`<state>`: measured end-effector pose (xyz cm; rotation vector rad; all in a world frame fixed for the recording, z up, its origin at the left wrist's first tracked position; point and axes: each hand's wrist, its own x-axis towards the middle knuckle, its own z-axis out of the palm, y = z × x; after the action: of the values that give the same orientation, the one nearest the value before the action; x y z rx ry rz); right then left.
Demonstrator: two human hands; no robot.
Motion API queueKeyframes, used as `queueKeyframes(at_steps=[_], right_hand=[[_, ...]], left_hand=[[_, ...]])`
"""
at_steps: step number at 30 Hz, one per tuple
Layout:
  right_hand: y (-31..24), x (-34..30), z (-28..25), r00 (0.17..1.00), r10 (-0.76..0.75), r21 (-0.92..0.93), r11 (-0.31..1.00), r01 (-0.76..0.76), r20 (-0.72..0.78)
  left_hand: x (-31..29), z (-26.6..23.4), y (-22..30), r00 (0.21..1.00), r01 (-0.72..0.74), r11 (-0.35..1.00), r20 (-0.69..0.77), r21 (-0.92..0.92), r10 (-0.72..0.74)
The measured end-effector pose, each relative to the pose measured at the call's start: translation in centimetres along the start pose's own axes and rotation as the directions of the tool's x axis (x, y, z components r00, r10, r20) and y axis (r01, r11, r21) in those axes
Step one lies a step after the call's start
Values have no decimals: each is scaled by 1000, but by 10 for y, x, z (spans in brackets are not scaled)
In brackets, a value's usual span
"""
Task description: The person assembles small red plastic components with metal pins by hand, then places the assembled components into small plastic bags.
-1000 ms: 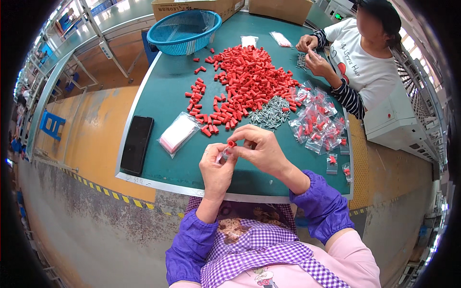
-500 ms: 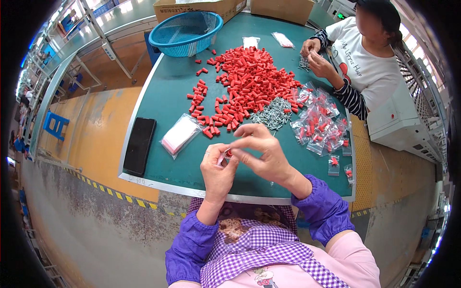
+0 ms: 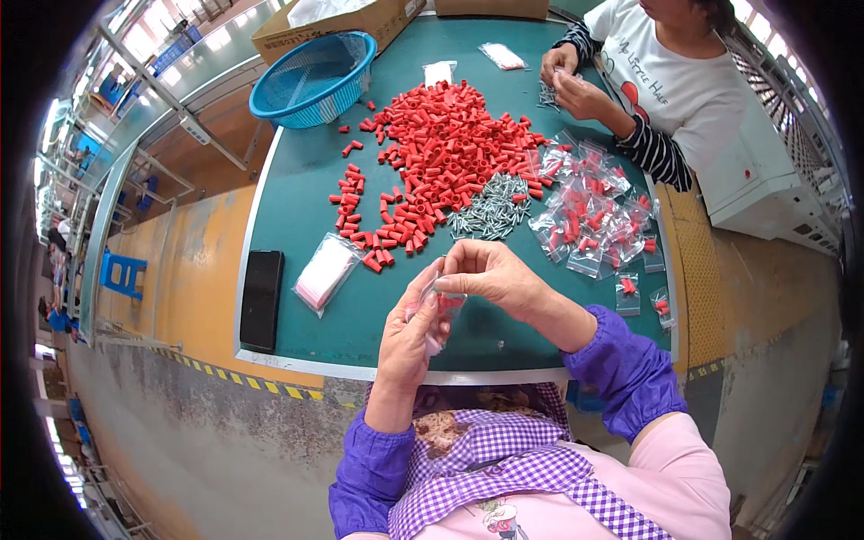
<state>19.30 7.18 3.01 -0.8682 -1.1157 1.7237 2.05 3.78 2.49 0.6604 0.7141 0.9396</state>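
Observation:
Above the table's near edge, my left hand (image 3: 405,340) grips a small clear zip bag (image 3: 453,304) with red pieces showing through it. My right hand (image 3: 497,277) pinches the bag's upper edge between thumb and fingers. Beyond both hands lies a heap of short red plastic sleeves (image 3: 450,135). A smaller pile of silver screws (image 3: 490,209) adjoins it on the near right. Filled zip bags (image 3: 589,211) with red sleeves are heaped further right. Left of my hands is a pack of flat, unfilled bags (image 3: 326,272).
A black phone (image 3: 262,301) lies at the left edge of the green table (image 3: 360,324). A blue plastic basket (image 3: 315,81) and a cardboard box (image 3: 378,25) stand at the back. At the far right, a co-worker's hands (image 3: 571,85) work over a few screws.
My right fingers have closed on the bag's upper edge, where they were loosely spread before. More of the bag shows below them. The whole view has shifted slightly.

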Motion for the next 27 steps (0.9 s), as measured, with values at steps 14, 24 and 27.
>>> queueKeyframes(at_steps=[14,24,27], right_hand=[[-9,-22,-21,999,28,106,994,-25,-25],[-4,-36,-17,971,-164,20,985,170,-173],[-5,-43,-12,974,-176,-66,984,168,-141]], left_hand=[[0,35,-13,897,-151,958,-375,243,236],[0,36,-16,973,-109,994,-203,11,109],[0,43,-17,948,-137,969,-257,208,189]])
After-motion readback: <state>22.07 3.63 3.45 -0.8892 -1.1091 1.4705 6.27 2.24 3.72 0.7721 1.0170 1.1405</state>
